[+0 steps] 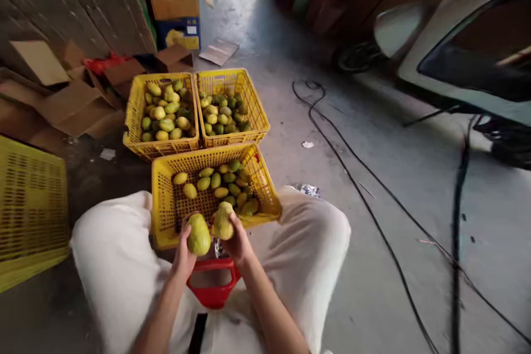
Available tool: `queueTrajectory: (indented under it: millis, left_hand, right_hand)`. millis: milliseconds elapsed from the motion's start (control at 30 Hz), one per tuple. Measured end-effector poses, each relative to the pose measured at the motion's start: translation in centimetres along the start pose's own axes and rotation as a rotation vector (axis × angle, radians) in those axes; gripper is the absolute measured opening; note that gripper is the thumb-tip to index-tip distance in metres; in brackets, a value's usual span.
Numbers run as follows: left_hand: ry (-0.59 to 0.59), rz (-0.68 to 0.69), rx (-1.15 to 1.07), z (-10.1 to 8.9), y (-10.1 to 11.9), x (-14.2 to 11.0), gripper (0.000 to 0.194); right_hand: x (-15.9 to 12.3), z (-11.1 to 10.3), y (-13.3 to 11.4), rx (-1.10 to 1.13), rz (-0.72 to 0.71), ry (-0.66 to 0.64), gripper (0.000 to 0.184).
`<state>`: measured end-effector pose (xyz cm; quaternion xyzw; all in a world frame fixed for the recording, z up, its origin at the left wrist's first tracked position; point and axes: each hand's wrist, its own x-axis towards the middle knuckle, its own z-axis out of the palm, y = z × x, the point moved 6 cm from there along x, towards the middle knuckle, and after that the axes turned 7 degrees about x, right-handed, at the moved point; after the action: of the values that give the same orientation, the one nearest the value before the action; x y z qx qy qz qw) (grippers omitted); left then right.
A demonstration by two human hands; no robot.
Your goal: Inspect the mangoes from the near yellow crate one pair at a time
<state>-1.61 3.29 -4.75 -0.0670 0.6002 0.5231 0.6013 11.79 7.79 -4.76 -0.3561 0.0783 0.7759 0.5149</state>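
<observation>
My left hand [185, 251] is closed around a large, smooth, oval yellow-green fruit [198, 235], its kind not certain. Beside it, my right hand [240, 243] grips a slightly knobbly yellow-green fruit [224, 221]. Both fruits are held over the near rim of a yellow plastic crate [166, 168] between my knees. Inside that crate, similar fruits [221, 192] lie mostly toward the middle and right, with bare bottom showing at the left. Just below my hands is a red plastic piece with a handle-like opening [213, 296].
Behind stand two more yellow crates, the left one [136, 116] and the right one [257, 110], both holding fruit. Another crate [33, 204] is at far left, near flattened cardboard [78, 105]. Black cables [357, 182] cross the floor toward a parked scooter [431, 55].
</observation>
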Motion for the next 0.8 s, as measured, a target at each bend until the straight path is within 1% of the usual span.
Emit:
queueTrajectory:
  millis: [133,200,267,367,433,533,600,667,800]
  left_hand:
    - [0.001,-0.005,0.063,-0.2,-0.2,0.3,0.039]
    - [-0.014,-0.034,0.084,0.0,-0.3,0.4,0.038]
    - [-0.045,-0.046,0.089,0.1,-0.4,0.6,0.040]
    - [-0.073,-0.036,0.049,-0.1,-0.5,1.1,0.047]
    - [-0.057,-0.063,0.004,-0.6,-0.8,1.6,0.048]
    - [-0.006,-0.110,-0.044,-1.0,-1.1,2.0,0.044]
    - [0.007,-0.100,-0.068,-0.8,-0.9,1.9,0.036]
    - [0.007,-0.071,-0.084,-0.4,-0.6,1.6,0.029]
    - [-0.001,-0.011,-0.081,0.3,-0.1,1.2,0.026]
  right_hand:
    - [0.4,-0.5,0.0,-0.022,0.044,0.040,0.045]
    - [0.6,-0.7,-0.1,-0.028,0.048,0.075,0.045]
    - [0.7,-0.8,0.0,-0.030,0.052,0.079,0.047]
    - [0.7,-0.6,0.0,-0.006,0.021,0.060,0.049]
    - [0.7,-0.6,-0.1,0.011,-0.029,0.058,0.050]
    - [0.7,-0.8,-0.6,0.013,-0.120,0.069,0.053]
    - [0.7,-0.9,-1.1,0.011,-0.163,0.079,0.052]
    - [0.9,-0.9,-1.3,0.011,-0.146,0.083,0.048]
    - [1.3,-0.9,-1.3,0.037,-0.041,0.114,0.036]
